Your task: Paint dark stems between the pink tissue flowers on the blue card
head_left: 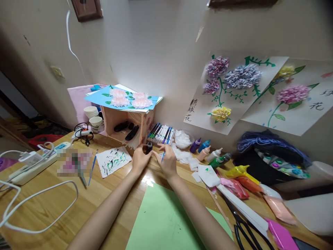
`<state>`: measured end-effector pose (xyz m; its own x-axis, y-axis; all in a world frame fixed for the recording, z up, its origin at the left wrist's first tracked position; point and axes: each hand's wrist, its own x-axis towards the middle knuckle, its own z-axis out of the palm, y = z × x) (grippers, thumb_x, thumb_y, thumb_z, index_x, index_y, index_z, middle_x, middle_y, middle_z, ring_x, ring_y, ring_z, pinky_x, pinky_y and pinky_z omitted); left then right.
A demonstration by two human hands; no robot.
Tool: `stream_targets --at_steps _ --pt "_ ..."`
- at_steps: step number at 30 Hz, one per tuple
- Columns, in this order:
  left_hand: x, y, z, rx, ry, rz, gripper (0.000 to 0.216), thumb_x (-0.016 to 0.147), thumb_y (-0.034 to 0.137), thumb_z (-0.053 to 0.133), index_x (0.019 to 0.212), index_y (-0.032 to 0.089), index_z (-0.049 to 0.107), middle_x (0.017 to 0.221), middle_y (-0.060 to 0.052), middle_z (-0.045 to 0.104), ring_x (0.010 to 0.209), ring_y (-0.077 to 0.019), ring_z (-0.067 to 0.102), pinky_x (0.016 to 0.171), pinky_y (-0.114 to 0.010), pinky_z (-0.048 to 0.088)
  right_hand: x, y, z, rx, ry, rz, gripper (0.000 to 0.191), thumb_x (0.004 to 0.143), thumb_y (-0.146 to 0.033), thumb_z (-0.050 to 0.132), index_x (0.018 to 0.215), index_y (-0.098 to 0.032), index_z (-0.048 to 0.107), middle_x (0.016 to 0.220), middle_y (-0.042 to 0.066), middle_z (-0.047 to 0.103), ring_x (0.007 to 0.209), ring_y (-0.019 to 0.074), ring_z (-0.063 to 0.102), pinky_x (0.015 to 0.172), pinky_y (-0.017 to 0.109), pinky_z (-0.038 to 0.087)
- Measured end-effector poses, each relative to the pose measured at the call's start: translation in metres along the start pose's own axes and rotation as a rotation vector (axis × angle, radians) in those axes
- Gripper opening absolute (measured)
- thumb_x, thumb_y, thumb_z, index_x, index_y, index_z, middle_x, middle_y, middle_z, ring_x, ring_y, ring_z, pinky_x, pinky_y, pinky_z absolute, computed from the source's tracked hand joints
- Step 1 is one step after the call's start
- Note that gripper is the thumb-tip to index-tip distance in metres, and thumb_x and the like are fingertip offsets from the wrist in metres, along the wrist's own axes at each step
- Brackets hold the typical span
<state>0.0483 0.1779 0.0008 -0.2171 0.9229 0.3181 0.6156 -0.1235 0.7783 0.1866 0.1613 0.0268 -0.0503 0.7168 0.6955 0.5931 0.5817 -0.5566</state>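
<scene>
Your left hand [140,161] gripped a small black bottle [149,147] beyond the green paper [156,218], while your right hand [168,161] held a slim blue stick [163,157].

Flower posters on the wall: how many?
2: the left poster and, beside it, the right poster, cut by the picture's edge. Others could hang out of view.

A flat sheet of pale green paper [161,215] carries scattered dark specks. I see a small blackish bottle [149,148], a slim blue stick [163,156], a white paper square [113,161] streaked green and black, and a white wall poster [238,107] with purple, grey-blue and yellow blooms.
</scene>
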Motion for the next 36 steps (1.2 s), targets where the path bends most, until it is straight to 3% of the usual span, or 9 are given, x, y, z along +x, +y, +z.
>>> stream_targets --at_steps 3,6,15,21,28,32,36 --pt "-0.001 -0.001 0.003 -0.002 0.025 -0.026 0.023 0.075 0.018 0.061 0.099 0.015 0.062 0.093 -0.01 0.072 0.087 -0.0214 0.068 0.079 -0.03 0.05 0.014 0.002 0.03 -0.001 -0.015 0.028 0.018 0.087 -0.034 0.058 0.08 -0.023 0.045 0.087 0.009 0.066 0.089 0.0253 0.063 0.077 0.04 0.051" --pt "-0.001 -0.002 0.004 0.002 0.037 -0.036 0.018 0.078 0.019 0.058 0.096 0.015 0.062 0.092 -0.011 0.071 0.085 -0.022 0.068 0.077 -0.031 0.049 0.02 0.003 0.041 0.012 -0.037 0.068 0.017 0.086 -0.031 0.057 0.078 -0.023 0.044 0.081 0.007 0.063 0.082 0.0242 0.061 0.074 0.039 0.05" --pt "-0.001 -0.001 0.001 -0.046 0.0 -0.025 0.02 0.077 0.024 0.06 0.096 0.016 0.062 0.094 -0.011 0.071 0.087 -0.0228 0.067 0.079 -0.031 0.049 0.029 0.003 0.033 0.13 -0.161 0.134 0.014 0.078 -0.022 0.057 0.084 -0.022 0.045 0.089 0.007 0.065 0.087 0.0216 0.064 0.078 0.036 0.051" --pt "0.0 0.0 0.0 -0.081 -0.005 -0.032 0.022 0.078 0.028 0.064 0.096 0.016 0.063 0.093 -0.01 0.072 0.086 -0.022 0.068 0.079 -0.031 0.05 0.037 -0.003 0.031 0.137 -0.168 0.193 0.008 0.078 -0.02 0.051 0.08 -0.023 0.044 0.078 0.004 0.061 0.075 0.0218 0.062 0.073 0.037 0.049" --pt "0.002 -0.004 0.001 -0.105 -0.022 -0.035 0.024 0.075 0.025 0.067 0.097 0.016 0.064 0.096 -0.01 0.073 0.088 -0.0212 0.069 0.079 -0.03 0.051 0.046 -0.001 0.025 0.213 -0.211 0.227 0.013 0.073 -0.012 0.047 0.079 -0.023 0.044 0.079 0.003 0.065 0.077 0.0191 0.065 0.074 0.033 0.05" --pt "0.002 -0.005 0.002 -0.109 -0.027 -0.038 0.024 0.074 0.024 0.068 0.097 0.016 0.064 0.095 -0.01 0.073 0.087 -0.0218 0.069 0.079 -0.031 0.051 0.048 -0.001 0.024 0.223 -0.236 0.227 0.014 0.073 -0.017 0.055 0.078 -0.023 0.044 0.081 0.002 0.066 0.081 0.0196 0.065 0.076 0.032 0.049" --pt "0.001 -0.001 0.0 -0.116 -0.02 -0.041 0.024 0.074 0.024 0.067 0.097 0.016 0.064 0.095 -0.01 0.073 0.087 -0.0226 0.069 0.079 -0.032 0.051 0.046 -0.006 0.028 0.182 -0.199 0.251 0.018 0.071 -0.022 0.06 0.075 -0.023 0.043 0.075 0.001 0.062 0.072 0.02 0.062 0.072 0.034 0.048"
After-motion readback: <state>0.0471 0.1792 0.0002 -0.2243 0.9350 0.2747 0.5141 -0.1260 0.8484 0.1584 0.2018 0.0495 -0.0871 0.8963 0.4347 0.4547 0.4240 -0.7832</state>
